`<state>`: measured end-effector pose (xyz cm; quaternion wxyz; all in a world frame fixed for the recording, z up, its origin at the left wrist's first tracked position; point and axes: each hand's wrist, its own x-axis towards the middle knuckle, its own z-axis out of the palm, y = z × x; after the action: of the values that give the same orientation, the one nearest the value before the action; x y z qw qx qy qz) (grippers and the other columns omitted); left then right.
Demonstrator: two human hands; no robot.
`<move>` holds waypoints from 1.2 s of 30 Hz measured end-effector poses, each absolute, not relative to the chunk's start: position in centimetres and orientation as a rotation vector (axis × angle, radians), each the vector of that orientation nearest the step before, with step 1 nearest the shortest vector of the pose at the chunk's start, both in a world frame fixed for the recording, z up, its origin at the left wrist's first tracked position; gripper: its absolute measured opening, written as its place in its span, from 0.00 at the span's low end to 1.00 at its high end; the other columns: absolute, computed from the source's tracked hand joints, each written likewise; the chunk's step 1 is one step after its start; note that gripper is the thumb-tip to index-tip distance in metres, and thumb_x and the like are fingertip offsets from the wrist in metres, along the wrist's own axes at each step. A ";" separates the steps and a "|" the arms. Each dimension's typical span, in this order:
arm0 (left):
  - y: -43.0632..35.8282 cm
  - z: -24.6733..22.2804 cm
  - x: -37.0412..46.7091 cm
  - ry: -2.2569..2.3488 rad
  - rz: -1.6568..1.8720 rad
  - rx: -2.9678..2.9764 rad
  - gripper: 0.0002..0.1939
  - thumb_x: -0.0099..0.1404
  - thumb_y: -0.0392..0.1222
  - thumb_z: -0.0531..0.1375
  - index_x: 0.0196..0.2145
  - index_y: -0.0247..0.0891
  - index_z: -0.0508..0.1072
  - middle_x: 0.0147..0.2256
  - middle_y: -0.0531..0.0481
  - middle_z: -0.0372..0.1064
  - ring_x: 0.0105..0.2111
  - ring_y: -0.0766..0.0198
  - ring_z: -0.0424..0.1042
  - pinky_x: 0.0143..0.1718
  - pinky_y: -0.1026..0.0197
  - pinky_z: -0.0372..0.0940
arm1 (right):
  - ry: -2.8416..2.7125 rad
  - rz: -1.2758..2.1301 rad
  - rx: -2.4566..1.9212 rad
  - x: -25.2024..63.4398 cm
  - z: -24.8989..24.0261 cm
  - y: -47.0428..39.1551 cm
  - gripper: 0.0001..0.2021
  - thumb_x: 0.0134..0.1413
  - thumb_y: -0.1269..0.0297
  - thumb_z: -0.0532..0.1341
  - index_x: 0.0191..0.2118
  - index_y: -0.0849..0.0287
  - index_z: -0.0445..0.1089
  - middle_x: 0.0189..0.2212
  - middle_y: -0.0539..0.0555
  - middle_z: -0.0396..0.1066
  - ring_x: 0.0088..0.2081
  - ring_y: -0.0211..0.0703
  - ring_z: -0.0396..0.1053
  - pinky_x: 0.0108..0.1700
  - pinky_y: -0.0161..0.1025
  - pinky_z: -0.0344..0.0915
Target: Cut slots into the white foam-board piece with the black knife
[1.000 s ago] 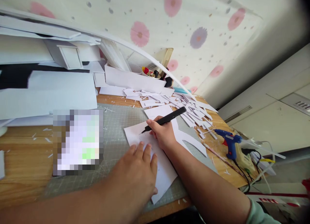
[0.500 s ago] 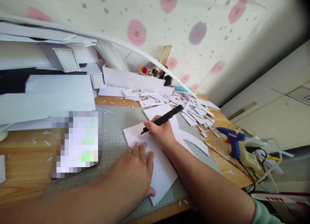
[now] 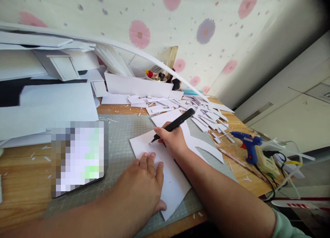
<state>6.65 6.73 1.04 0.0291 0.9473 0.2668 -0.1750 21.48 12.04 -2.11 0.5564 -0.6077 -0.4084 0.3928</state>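
My right hand (image 3: 173,137) is closed around a black craft knife (image 3: 182,119), held slanted like a pen. Its thin tip meets a white foam board sheet (image 3: 175,188) near the far left corner. Fingers spread, my left hand (image 3: 146,176) lies flat on the same sheet, just nearer to me than the tip. Small marks show on the board by the left fingertips. Beneath the sheet is a grey-green gridded cutting mat (image 3: 121,128). A second white piece with a curved cut-out (image 3: 206,148) lies partly under my right wrist.
White offcuts (image 3: 206,112) are heaped at the back right. A blue glue gun (image 3: 249,143) with cords rests on the right. At left are a pixelated screen device (image 3: 79,159) and stacked white boards (image 3: 56,104). A long white strip (image 3: 144,56) arches across the back.
The camera view has shifted slightly. The knife tip stays near the same spot on the board, moved very little. Both hands keep their hold.
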 end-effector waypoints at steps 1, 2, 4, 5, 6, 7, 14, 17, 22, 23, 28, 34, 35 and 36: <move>6.7 1.0 6.6 0.823 -0.530 2.926 0.42 0.62 0.61 0.58 0.63 0.27 0.59 0.61 0.17 0.49 0.61 0.31 0.54 0.57 0.36 0.59 | -0.972 0.919 -1.445 21.5 -2.0 12.0 0.15 0.39 0.56 0.69 0.20 0.57 0.63 0.15 0.45 0.65 0.17 0.35 0.62 0.20 0.34 0.60; 6.7 0.9 6.5 0.823 -0.517 2.930 0.42 0.62 0.61 0.58 0.63 0.27 0.59 0.61 0.17 0.49 0.61 0.31 0.55 0.57 0.36 0.59 | -0.990 0.899 -1.458 21.5 -1.9 11.9 0.15 0.39 0.56 0.68 0.20 0.57 0.63 0.15 0.45 0.64 0.18 0.35 0.62 0.20 0.34 0.60; 6.6 0.9 6.5 0.820 -0.503 2.935 0.42 0.62 0.61 0.58 0.63 0.26 0.59 0.60 0.16 0.50 0.61 0.31 0.55 0.56 0.36 0.59 | -1.050 0.824 -1.498 21.4 -1.7 11.8 0.15 0.40 0.56 0.68 0.20 0.57 0.63 0.16 0.45 0.64 0.20 0.36 0.62 0.22 0.34 0.59; 6.6 0.8 6.4 0.819 -0.500 2.937 0.42 0.62 0.61 0.58 0.63 0.26 0.59 0.60 0.16 0.50 0.61 0.31 0.55 0.56 0.36 0.59 | -1.084 0.780 -1.521 21.5 -1.6 11.8 0.15 0.40 0.56 0.68 0.19 0.57 0.63 0.16 0.45 0.64 0.21 0.36 0.62 0.23 0.34 0.59; 6.6 0.8 6.4 0.817 -0.503 2.936 0.42 0.62 0.61 0.58 0.63 0.26 0.59 0.60 0.16 0.50 0.61 0.30 0.55 0.56 0.36 0.59 | -1.113 0.739 -1.540 21.5 -1.5 11.8 0.15 0.40 0.56 0.68 0.19 0.57 0.63 0.16 0.45 0.63 0.21 0.36 0.61 0.24 0.34 0.58; 6.7 0.9 6.5 0.818 -0.512 2.934 0.42 0.63 0.61 0.57 0.63 0.26 0.58 0.60 0.16 0.50 0.61 0.30 0.54 0.57 0.36 0.59 | -1.132 0.710 -1.555 21.5 -1.5 11.8 0.15 0.39 0.56 0.68 0.18 0.57 0.63 0.17 0.45 0.63 0.22 0.36 0.60 0.24 0.34 0.58; 6.7 0.9 6.7 0.830 -0.617 2.881 0.43 0.63 0.62 0.56 0.65 0.27 0.55 0.62 0.17 0.44 0.63 0.30 0.49 0.59 0.36 0.55 | -1.052 0.795 -1.526 21.7 -1.9 12.1 0.16 0.39 0.55 0.68 0.18 0.57 0.62 0.13 0.43 0.60 0.18 0.33 0.55 0.21 0.34 0.54; 6.7 0.8 6.6 0.828 -0.599 2.889 0.43 0.63 0.61 0.57 0.65 0.26 0.54 0.62 0.16 0.45 0.62 0.30 0.49 0.59 0.36 0.55 | -1.019 0.807 -1.530 21.8 -2.0 12.2 0.15 0.39 0.56 0.67 0.18 0.57 0.62 0.13 0.43 0.60 0.17 0.33 0.55 0.21 0.34 0.54; 6.7 0.4 6.4 0.826 -0.547 2.910 0.44 0.63 0.63 0.56 0.65 0.26 0.55 0.61 0.15 0.46 0.62 0.29 0.51 0.58 0.35 0.56 | -0.995 0.797 -1.544 21.9 -2.1 12.4 0.15 0.39 0.56 0.67 0.19 0.57 0.63 0.13 0.43 0.60 0.17 0.33 0.56 0.21 0.34 0.55; 6.7 0.3 6.4 0.829 -0.541 2.916 0.44 0.63 0.63 0.56 0.65 0.26 0.54 0.61 0.15 0.46 0.62 0.29 0.51 0.58 0.35 0.56 | -0.995 0.795 -1.544 22.0 -2.2 12.4 0.15 0.39 0.56 0.67 0.19 0.57 0.63 0.14 0.43 0.60 0.17 0.33 0.56 0.21 0.34 0.55; 6.6 0.3 6.4 0.823 -0.574 2.913 0.45 0.63 0.63 0.56 0.65 0.26 0.53 0.62 0.15 0.46 0.62 0.30 0.51 0.58 0.36 0.56 | -1.005 0.784 -1.539 22.1 -2.4 12.5 0.15 0.39 0.56 0.67 0.19 0.57 0.62 0.15 0.44 0.61 0.18 0.33 0.57 0.21 0.34 0.56; 6.9 0.3 6.5 0.811 -0.566 2.915 0.45 0.63 0.63 0.56 0.65 0.25 0.53 0.61 0.13 0.46 0.62 0.29 0.51 0.58 0.36 0.57 | -0.960 0.877 -1.367 22.4 -2.3 12.5 0.18 0.36 0.55 0.71 0.20 0.57 0.62 0.15 0.43 0.61 0.18 0.32 0.57 0.20 0.32 0.57; 6.9 0.4 6.5 0.813 -0.572 2.913 0.45 0.63 0.63 0.56 0.65 0.25 0.52 0.61 0.13 0.45 0.62 0.29 0.51 0.58 0.36 0.57 | -0.900 0.919 -1.302 22.6 -2.1 12.4 0.19 0.36 0.54 0.71 0.20 0.57 0.61 0.14 0.42 0.60 0.18 0.32 0.56 0.20 0.32 0.60; 6.9 0.4 6.5 0.815 -0.580 2.909 0.45 0.63 0.63 0.56 0.65 0.25 0.52 0.61 0.13 0.44 0.62 0.29 0.50 0.58 0.36 0.57 | -0.836 0.962 -1.243 22.8 -1.8 12.3 0.20 0.35 0.53 0.71 0.21 0.56 0.60 0.13 0.41 0.58 0.17 0.31 0.55 0.21 0.33 0.62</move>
<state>6.52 6.92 0.43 0.0329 0.9452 0.2647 -0.1885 22.81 12.30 -1.76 0.6294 -0.5425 -0.3648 0.4202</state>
